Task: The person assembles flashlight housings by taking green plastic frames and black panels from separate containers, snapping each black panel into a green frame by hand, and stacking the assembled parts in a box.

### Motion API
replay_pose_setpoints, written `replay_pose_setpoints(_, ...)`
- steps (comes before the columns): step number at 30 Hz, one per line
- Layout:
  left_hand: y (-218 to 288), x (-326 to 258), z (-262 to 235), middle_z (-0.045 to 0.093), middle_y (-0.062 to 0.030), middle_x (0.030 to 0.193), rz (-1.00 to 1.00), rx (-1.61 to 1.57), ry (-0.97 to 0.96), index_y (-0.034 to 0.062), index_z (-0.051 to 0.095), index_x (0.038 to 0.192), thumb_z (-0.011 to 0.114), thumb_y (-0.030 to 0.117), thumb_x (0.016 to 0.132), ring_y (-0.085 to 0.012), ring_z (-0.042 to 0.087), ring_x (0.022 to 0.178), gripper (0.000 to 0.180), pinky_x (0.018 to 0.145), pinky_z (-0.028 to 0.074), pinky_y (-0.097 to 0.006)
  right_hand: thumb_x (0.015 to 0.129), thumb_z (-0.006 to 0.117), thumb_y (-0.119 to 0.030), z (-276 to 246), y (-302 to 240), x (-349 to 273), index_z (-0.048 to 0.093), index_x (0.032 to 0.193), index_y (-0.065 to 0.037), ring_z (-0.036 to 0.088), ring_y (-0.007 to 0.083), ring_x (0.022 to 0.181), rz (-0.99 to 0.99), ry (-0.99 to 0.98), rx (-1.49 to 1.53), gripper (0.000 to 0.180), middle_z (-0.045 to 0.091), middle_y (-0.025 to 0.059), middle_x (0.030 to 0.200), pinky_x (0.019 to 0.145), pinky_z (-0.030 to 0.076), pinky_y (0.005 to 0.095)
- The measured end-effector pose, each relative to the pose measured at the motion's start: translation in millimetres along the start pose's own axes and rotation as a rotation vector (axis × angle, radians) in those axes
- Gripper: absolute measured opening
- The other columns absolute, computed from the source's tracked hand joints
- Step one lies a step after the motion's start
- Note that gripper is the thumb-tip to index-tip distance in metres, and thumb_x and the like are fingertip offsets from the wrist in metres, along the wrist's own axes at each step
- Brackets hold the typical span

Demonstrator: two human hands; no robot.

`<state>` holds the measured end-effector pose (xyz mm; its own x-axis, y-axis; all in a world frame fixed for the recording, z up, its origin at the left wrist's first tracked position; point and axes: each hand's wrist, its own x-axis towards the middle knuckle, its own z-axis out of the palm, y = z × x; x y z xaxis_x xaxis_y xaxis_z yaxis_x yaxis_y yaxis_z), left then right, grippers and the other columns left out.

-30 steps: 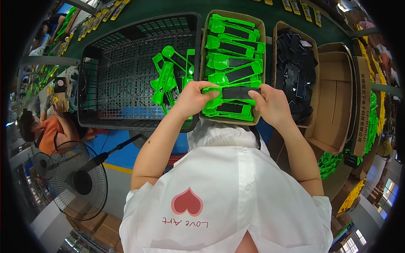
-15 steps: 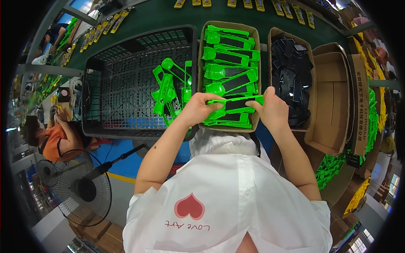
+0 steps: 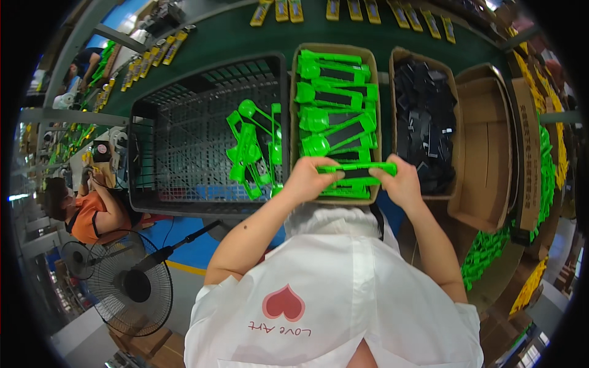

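Note:
Between my two hands is a bright green plastic frame with a dark panel in it point(image 3: 357, 166), held level above the near end of a cardboard box point(image 3: 373, 55). My left hand point(image 3: 311, 180) pinches its left end, thumb on top. At the other end, my right hand point(image 3: 400, 181) grips with thumb and curled fingers. Beneath, the box is filled with similar green frames point(image 3: 337, 98), many with dark panels. To the left, a black plastic crate point(image 3: 205, 61) contains several loose green parts point(image 3: 248, 147) at its right side.
Right of the green frames stands a carton of dark flat pieces point(image 3: 423, 116), beside another open cardboard box point(image 3: 485, 116). Yellow packaged items point(image 3: 353, 9) lie along the green bench point(image 3: 227, 30). At lower left are a fan point(image 3: 136, 285) and a seated person in orange point(image 3: 95, 211).
Both hands still hold the green frame at its ends; it has come slightly closer and lies more level. The whole view has shifted a little, with the boxes appearing lower.

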<state>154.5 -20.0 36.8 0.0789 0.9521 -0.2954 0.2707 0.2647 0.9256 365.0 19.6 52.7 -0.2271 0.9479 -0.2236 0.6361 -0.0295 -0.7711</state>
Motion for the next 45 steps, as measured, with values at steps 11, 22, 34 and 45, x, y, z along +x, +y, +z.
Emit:
replay_pose_setpoints(11,5,-15,28,0.056,-0.0122,0.077,0.221,0.648,-0.14,0.0042,0.055,0.078,0.056,0.026,0.075,-0.0305,0.055,0.076,0.022,0.064,0.044,-0.04,0.074,0.062,-0.02,19,2,-23,0.052,0.072,0.0,0.054,0.0151,0.045,0.051,-0.215,0.159,0.022,0.055,0.0093,0.052,0.044,0.04,0.027)
replay_pose_setpoints(22,7,-13,7,0.055,-0.0121,0.071,0.238,0.538,-0.032,0.0058,0.057,0.074,0.058,0.031,0.074,-0.0306,0.055,0.069,0.026,0.059,0.044,-0.04,0.068,0.068,-0.031,6,-31,-5,0.042,0.1,-0.002,0.057,0.0296,0.066,-0.058,-0.483,-0.05,0.05,0.057,0.0187,0.071,0.059,0.043,0.0356)
replay_pose_setpoints(34,10,-23,4,0.056,-0.0118,0.071,0.282,0.526,-0.035,0.006,0.056,0.076,0.058,0.035,0.073,-0.0301,0.055,0.071,0.03,0.06,0.044,-0.04,0.083,0.053,-0.027,22,-16,3,0.048,0.095,0.0,0.053,0.0157,0.079,-0.102,-0.437,0.507,0.03,0.056,0.0092,0.086,0.073,0.041,0.0274)
replay_pose_setpoints(45,20,-20,9,0.057,-0.0106,0.076,0.264,0.513,-0.094,0.0069,0.057,0.082,0.057,0.037,0.074,-0.0289,0.056,0.074,0.031,0.062,0.045,-0.039,0.09,0.035,-0.035,30,-17,11,0.052,0.084,-0.003,0.053,0.0145,0.076,0.08,-0.436,0.918,0.037,0.056,0.0061,0.08,0.072,0.04,0.0276)
